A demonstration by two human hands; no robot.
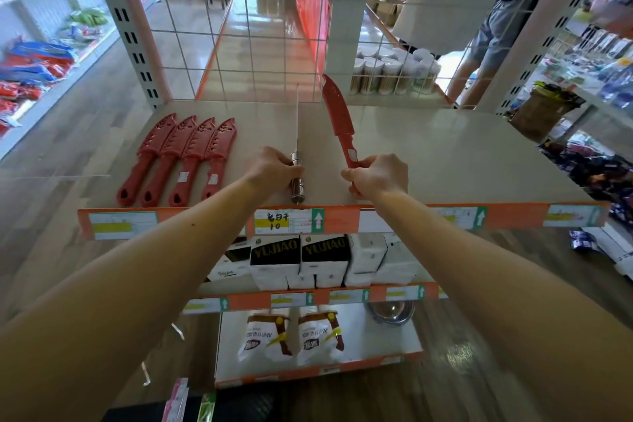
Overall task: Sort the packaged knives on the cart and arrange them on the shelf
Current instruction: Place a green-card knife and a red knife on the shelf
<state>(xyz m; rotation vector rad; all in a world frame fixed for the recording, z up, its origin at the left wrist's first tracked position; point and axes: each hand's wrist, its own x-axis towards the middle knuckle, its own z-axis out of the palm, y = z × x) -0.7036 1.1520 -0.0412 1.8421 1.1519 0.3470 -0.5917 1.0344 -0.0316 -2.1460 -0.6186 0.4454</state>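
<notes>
Several red sheathed knives [178, 158] lie side by side on the left of the beige shelf [445, 154], handles toward me. My left hand [270, 169] grips a steel-handled knife [297, 168] that stands on edge at the shelf's middle, its thin blade pointing away. My right hand [378, 175] holds another red sheathed knife [337, 113] by the handle, its tip raised and pointing toward the wire grid at the back.
A wire grid [239, 27] backs the shelf. Jars of toothpicks [394, 75] stand behind it. Boxes [301, 260] and bagged goods [291, 336] fill the lower shelves. A person [496, 27] stands at the back right. Packaged items [178, 401] show at the bottom edge.
</notes>
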